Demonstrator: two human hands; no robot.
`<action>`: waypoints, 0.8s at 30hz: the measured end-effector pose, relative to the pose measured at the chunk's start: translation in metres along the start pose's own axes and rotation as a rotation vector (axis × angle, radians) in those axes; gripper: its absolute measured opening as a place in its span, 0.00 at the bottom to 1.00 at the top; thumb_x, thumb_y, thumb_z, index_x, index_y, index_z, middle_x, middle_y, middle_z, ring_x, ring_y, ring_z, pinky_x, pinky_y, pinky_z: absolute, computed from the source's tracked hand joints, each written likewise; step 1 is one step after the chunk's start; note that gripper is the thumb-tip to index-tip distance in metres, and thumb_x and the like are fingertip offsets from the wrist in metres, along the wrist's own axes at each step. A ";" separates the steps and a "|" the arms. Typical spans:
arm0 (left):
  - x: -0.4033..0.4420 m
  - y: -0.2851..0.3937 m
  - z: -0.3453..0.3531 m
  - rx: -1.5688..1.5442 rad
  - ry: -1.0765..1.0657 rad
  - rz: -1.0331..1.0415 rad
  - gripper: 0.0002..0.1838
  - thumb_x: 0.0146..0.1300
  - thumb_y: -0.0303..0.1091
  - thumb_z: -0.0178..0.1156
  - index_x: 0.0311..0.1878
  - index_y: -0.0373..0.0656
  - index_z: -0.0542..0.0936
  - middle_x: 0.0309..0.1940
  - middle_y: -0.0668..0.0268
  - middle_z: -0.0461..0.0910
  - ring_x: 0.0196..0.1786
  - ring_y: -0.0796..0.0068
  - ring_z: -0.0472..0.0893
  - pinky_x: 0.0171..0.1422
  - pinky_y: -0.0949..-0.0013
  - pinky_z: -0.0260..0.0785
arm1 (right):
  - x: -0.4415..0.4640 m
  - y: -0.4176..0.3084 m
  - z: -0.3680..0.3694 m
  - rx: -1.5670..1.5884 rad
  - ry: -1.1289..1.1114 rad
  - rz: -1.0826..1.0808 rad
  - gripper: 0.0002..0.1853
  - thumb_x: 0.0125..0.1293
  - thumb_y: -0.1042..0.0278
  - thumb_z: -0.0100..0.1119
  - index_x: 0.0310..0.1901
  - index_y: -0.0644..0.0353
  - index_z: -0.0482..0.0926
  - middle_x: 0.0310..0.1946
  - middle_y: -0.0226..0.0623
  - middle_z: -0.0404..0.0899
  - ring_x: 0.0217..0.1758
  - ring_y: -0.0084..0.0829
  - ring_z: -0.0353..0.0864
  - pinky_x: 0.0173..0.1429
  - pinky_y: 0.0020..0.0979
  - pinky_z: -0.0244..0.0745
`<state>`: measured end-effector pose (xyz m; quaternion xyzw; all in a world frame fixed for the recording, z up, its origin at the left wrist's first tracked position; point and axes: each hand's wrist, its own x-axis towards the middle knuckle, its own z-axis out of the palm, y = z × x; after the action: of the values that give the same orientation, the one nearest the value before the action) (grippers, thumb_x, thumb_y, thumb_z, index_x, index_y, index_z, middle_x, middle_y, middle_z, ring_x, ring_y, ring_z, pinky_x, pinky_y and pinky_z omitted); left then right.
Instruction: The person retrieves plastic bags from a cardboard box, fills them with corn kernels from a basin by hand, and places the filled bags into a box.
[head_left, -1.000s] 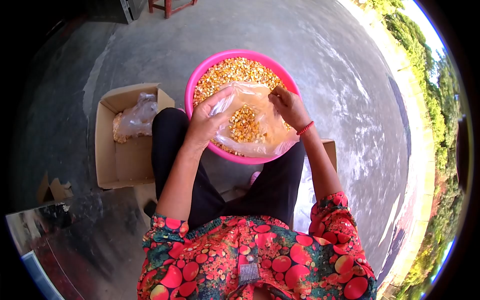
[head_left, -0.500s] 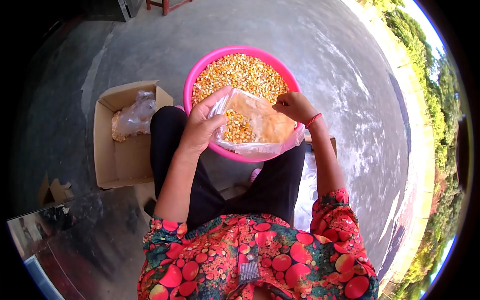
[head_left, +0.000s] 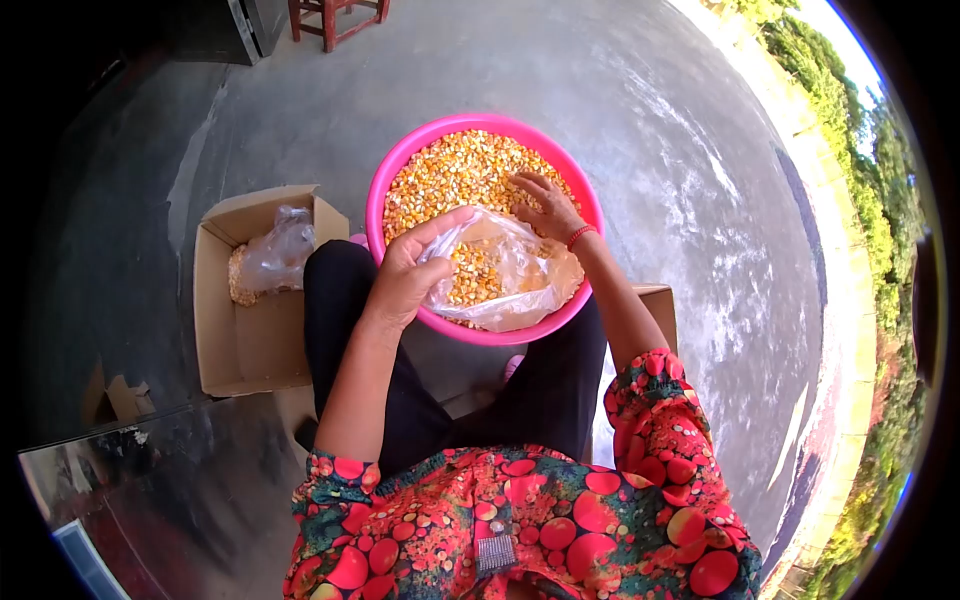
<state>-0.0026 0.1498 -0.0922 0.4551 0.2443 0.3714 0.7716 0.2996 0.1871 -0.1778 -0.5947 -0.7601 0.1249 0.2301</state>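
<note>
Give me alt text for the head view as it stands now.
A bare left hand holds an open, clear plastic bag of yellow corn kernels over a round pink basin of loose kernels. The bare right hand extends over the basin; whether it touches corn is unclear.

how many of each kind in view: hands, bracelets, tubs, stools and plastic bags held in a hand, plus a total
Hands: 2, left hand and right hand
Bracelets: 1, red bracelet
Tubs: 1, pink tub
Stools: 1, red stool, partly out of frame
Held bags: 1, plastic bag
Total: 6
</note>
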 end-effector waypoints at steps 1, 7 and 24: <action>0.001 0.002 0.003 0.000 -0.018 0.010 0.33 0.46 0.17 0.48 0.62 0.35 0.69 0.57 0.63 0.74 0.30 0.93 0.71 0.32 0.89 0.62 | -0.002 -0.014 -0.004 -0.040 -0.054 0.031 0.21 0.61 0.55 0.58 0.55 0.49 0.74 0.58 0.40 0.68 0.62 0.41 0.67 0.63 0.39 0.66; 0.008 -0.002 -0.001 -0.048 0.024 0.082 0.33 0.46 0.15 0.47 0.62 0.33 0.68 0.59 0.58 0.71 0.53 0.79 0.75 0.52 0.80 0.68 | -0.010 -0.029 -0.004 0.066 -0.064 0.006 0.12 0.63 0.58 0.54 0.40 0.57 0.76 0.38 0.45 0.76 0.41 0.45 0.77 0.45 0.40 0.74; 0.012 -0.006 0.001 -0.038 0.145 0.074 0.33 0.47 0.13 0.45 0.62 0.36 0.69 0.55 0.63 0.73 0.33 0.90 0.73 0.31 0.86 0.65 | 0.022 -0.096 -0.067 1.208 -0.009 0.494 0.12 0.71 0.61 0.46 0.35 0.58 0.76 0.17 0.20 0.63 0.15 0.13 0.56 0.18 0.17 0.51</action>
<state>0.0070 0.1568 -0.0974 0.4207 0.2757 0.4362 0.7462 0.2476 0.1770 -0.0708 -0.5174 -0.3981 0.5819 0.4850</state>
